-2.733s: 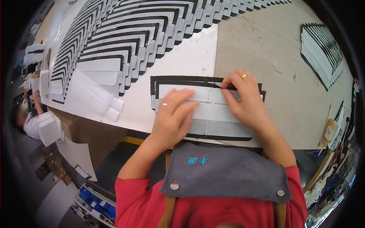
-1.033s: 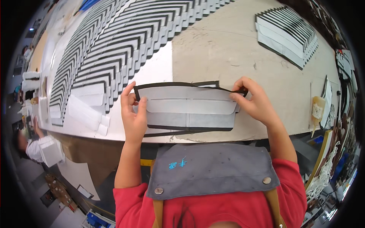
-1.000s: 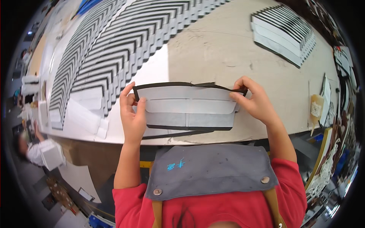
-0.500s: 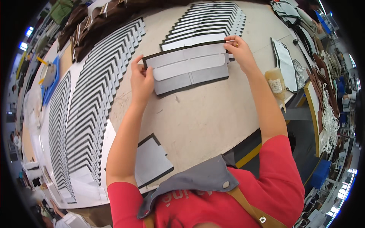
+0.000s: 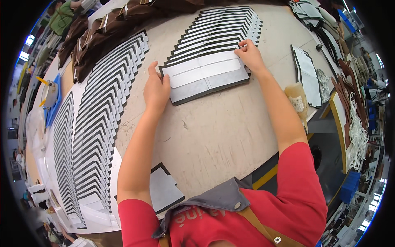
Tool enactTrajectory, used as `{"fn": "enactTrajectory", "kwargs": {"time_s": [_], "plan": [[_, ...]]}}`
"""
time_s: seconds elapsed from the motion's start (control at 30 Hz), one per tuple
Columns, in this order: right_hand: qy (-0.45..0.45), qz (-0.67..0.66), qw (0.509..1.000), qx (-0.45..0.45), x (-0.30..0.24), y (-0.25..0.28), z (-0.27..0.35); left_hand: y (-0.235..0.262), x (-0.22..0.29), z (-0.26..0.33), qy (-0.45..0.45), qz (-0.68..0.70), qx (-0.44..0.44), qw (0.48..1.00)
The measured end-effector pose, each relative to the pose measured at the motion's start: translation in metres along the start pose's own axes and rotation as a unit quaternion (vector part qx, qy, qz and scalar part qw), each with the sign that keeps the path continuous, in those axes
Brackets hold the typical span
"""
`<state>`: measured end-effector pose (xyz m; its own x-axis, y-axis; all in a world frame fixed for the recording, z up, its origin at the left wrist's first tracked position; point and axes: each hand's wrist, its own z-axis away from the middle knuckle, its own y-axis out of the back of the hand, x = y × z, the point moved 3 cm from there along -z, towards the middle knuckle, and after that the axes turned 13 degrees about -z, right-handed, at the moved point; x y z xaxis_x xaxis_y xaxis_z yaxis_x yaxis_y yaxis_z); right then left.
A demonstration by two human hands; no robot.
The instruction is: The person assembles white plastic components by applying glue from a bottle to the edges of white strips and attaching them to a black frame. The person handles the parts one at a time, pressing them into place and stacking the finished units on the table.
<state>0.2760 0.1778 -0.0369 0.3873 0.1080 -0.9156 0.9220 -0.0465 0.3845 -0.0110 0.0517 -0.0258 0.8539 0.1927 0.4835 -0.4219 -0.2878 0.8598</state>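
A grey-and-white flat panel [image 5: 205, 68] with black edges and a rounded flap lies at the near end of a fanned row of similar panels [image 5: 222, 25]. At its left edge is my left hand [image 5: 157, 88], index finger and thumb apart, the thumb close against the edge. My right hand [image 5: 251, 57] pinches the panel's upper right corner between thumb and fingers. Closer to my body, partly behind my left arm, another black-edged grey piece [image 5: 164, 189] rests on the table.
Two more fanned rows, one wide [image 5: 96, 119] and one narrow [image 5: 63, 152], cover the table's left side. Brown material [image 5: 111, 31] is heaped along the far edge. A glue bottle [image 5: 296, 99] and a white black-edged piece [image 5: 306, 74] sit right; a blue tray [image 5: 57, 101] stands far left.
The panel has come down against the near end of the fanned row. My left fingers have loosened from its corner, while my right hand stays at the other corner.
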Motion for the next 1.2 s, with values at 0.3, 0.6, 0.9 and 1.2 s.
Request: {"fn": "enactTrajectory", "kwargs": {"time_s": [0.3, 0.6, 0.9, 1.2], "plan": [[0.062, 0.046, 0.997, -0.001, -0.006, 0.012, -0.013, 0.004, 0.015, 0.006, -0.112, -0.117, 0.116, 0.980], [-0.003, 0.023, 1.000, 0.007, -0.001, 0.004, -0.024, -0.017, 0.041, 0.041, -0.260, -0.066, 0.049, 0.962], [0.022, 0.020, 0.999, 0.045, 0.006, 0.001, -0.028, -0.017, 0.045, 0.044, -0.268, -0.073, 0.056, 0.959], [0.067, 0.318, 0.946, 0.011, -0.019, 0.015, -0.030, -0.018, 0.046, 0.046, -0.270, -0.082, 0.052, 0.958]]}}
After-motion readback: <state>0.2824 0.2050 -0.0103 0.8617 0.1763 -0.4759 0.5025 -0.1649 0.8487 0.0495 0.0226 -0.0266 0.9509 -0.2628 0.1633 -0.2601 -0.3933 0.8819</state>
